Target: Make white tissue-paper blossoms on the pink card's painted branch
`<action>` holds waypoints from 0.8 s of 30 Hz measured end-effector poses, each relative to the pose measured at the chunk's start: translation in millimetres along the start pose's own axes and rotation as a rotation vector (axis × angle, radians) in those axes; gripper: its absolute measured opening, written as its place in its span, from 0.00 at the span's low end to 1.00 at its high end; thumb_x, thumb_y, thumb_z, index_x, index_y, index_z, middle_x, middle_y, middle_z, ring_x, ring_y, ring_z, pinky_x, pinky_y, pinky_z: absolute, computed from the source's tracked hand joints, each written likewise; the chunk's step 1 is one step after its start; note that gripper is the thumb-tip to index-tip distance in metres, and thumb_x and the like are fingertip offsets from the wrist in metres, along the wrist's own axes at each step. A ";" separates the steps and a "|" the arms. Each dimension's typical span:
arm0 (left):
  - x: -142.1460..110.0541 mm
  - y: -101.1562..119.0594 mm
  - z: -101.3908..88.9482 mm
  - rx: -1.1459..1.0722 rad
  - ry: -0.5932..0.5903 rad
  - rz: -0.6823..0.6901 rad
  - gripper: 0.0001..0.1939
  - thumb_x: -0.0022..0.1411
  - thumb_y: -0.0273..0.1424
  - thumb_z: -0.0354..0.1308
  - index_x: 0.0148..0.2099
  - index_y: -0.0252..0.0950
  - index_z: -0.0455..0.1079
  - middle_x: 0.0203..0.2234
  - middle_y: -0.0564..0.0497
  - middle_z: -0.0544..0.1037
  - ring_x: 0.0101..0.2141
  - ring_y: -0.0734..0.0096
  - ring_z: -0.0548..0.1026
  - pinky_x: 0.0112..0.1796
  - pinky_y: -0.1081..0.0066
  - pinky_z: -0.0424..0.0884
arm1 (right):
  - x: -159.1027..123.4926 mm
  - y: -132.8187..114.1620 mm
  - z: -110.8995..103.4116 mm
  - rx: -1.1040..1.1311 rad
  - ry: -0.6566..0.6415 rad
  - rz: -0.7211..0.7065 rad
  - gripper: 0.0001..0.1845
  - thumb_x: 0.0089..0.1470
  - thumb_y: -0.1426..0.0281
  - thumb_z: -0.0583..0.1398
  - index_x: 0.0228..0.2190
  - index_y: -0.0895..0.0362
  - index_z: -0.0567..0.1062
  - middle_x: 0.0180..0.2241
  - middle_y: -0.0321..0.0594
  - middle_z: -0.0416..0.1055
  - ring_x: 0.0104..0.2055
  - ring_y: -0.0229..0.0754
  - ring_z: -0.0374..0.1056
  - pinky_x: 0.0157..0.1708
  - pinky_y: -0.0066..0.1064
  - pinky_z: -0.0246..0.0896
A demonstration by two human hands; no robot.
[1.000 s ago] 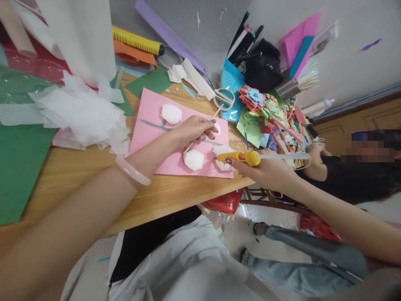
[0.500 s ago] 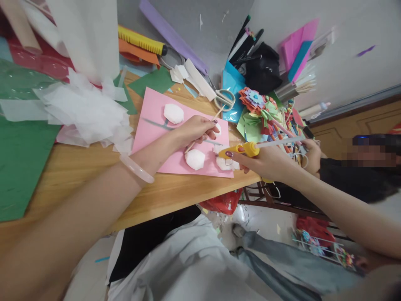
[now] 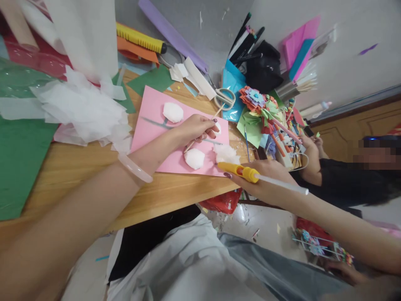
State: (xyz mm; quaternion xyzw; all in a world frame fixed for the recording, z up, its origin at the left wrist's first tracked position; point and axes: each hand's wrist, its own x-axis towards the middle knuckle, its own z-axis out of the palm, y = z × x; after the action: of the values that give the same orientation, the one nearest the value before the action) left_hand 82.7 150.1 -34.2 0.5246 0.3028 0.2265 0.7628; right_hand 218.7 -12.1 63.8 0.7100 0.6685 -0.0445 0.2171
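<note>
My left hand (image 3: pixel 200 127) is closed in a pinch on a thin wooden stick (image 3: pixel 219 110), over a pink sheet (image 3: pixel 150 138). Painted grey-green lines run across the sheet. White rounded pads (image 3: pixel 173 112) sit on it, one of them partly hidden behind my fingers. A ruffled white paper tuft (image 3: pixel 226 154) lies near the sheet's right end. My right hand (image 3: pixel 266 177) grips a yellow glue gun (image 3: pixel 239 170) with a translucent glue stick (image 3: pixel 282 184) poking out of its back. The gun's nozzle points left, just below the tuft, at the sheet's edge.
Translucent white paper pieces (image 3: pixel 84 106) are heaped at left beside green sheets (image 3: pixel 21 167). Scissors (image 3: pixel 224 98), a yellow cutter (image 3: pixel 139 38) and paper flowers (image 3: pixel 254 99) lie behind the pink sheet. A co-worker's arm (image 3: pixel 311 165) reaches in at right.
My right hand has drawn the glue gun down toward the table's front edge, uncovering the ruffled tuft. The gun's back end has tilted downward. My left hand stays almost in place.
</note>
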 end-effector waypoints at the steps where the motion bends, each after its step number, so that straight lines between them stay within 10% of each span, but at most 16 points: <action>1: 0.5 -0.3 0.1 -0.003 -0.001 0.003 0.16 0.71 0.30 0.52 0.32 0.29 0.75 0.25 0.49 0.76 0.16 0.85 0.58 0.20 0.75 0.53 | -3.5 -0.2 1.9 0.005 -0.025 0.008 0.37 0.59 0.40 0.45 0.21 0.55 0.73 0.22 0.43 0.71 0.22 0.39 0.62 0.25 0.33 0.44; 24: 0.7 1.9 0.8 -0.029 -0.009 -0.021 0.16 0.71 0.29 0.52 0.32 0.29 0.74 0.23 0.50 0.75 0.16 0.87 0.57 0.21 0.76 0.52 | 8.3 15.1 -1.2 0.196 0.099 0.020 0.37 0.59 0.40 0.46 0.14 0.53 0.66 0.13 0.36 0.59 0.18 0.36 0.53 0.24 0.34 0.43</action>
State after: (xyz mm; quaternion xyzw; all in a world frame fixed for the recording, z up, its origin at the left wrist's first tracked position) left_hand 83.7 150.7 -32.3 0.5113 0.3018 0.2205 0.7739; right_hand 233.9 -4.1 65.7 0.7356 0.6639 -0.0722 0.1138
